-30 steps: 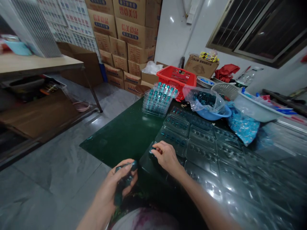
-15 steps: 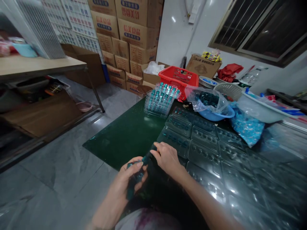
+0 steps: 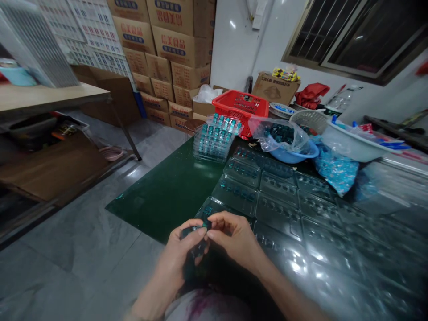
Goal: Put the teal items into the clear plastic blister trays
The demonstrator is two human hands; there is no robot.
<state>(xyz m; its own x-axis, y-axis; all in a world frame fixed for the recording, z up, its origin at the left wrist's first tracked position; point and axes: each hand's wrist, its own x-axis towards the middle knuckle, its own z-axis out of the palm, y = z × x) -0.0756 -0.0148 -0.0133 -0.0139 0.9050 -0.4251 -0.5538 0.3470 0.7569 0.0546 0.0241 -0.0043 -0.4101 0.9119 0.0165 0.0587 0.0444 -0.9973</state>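
My left hand [image 3: 179, 249] is curled around several small, shiny dark teal pieces [image 3: 192, 232], low over the near side of the table. My right hand [image 3: 236, 236] meets it fingertip to fingertip, pinching one small teal piece [image 3: 206, 224] between thumb and forefinger. What exactly these pieces are I cannot make out. Just past my hands lies a clear plastic tray [image 3: 217, 203] with teal pieces in its hollows. Another clear tray [image 3: 230, 203] behind it also has a row of teal pieces.
More clear trays cover the table's right side. Filled trays [image 3: 214, 145] stand stacked by a red basket [image 3: 227, 104]. A blue basin [image 3: 297, 155] holds a bag of dark teal pieces [image 3: 282, 133]. Cartons [image 3: 182, 49] are piled behind. The green tabletop [image 3: 157, 189] ends at the left.
My right hand has come back toward my left, and their fingertips now meet at the small teal piece. The tray beyond my hands shows more fully. The view has shifted slightly right.
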